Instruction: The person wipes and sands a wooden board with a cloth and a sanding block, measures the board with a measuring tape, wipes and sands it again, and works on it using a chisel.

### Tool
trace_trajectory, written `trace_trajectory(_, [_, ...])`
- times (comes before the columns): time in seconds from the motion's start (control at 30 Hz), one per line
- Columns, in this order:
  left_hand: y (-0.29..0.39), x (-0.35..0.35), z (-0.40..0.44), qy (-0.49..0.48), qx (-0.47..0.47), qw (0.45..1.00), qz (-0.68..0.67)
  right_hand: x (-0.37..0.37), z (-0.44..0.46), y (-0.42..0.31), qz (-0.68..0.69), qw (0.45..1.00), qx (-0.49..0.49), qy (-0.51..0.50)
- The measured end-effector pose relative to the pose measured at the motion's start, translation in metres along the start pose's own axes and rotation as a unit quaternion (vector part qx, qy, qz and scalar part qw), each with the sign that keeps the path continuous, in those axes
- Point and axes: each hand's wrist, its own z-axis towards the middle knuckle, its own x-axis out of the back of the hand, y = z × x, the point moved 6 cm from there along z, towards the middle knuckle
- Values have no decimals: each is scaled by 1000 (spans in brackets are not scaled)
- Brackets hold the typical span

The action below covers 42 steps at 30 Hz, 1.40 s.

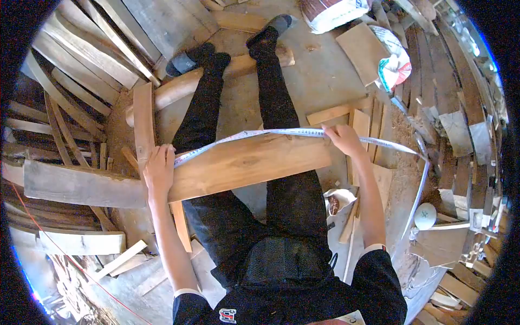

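Note:
A smooth wooden board (249,165) lies across my thighs, its left end slightly lower than its right. Along its far edge runs a long, flexible white measuring tape (292,131), bowed upward in the middle. My left hand (158,165) is closed at the board's left end, with the tape's end at its fingers. Near the right end, my right hand (344,141) pinches the tape between thumb and fingers. Beyond it the tape continues right, then bends sharply down toward the floor.
Curved planks (81,81) are stacked at the left, beside a grey plank (81,183). A rounded log (233,67) lies under my lower legs. Timber piles (460,108), a white sack (395,59) and a cardboard piece (365,51) stand right. A small open bag (340,201) sits by my right thigh.

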Motion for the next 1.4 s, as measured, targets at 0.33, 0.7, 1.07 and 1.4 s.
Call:
trace_trajectory(0.33, [10, 12, 9, 22, -44, 999, 15, 23, -2, -6, -41, 998, 4, -45])
trace_trajectory(0.7, [12, 17, 15, 20, -31, 999, 23, 4, 16, 17, -3, 997, 45, -58])
trace_trajectory(1.07, [18, 31, -3, 53, -2, 996, -68, 4, 8, 12, 9, 997, 41, -60])
trace_trajectory(1.4, [18, 14, -3, 5, 2, 1000, -5, -7, 23, -15, -10, 1000, -2, -11])
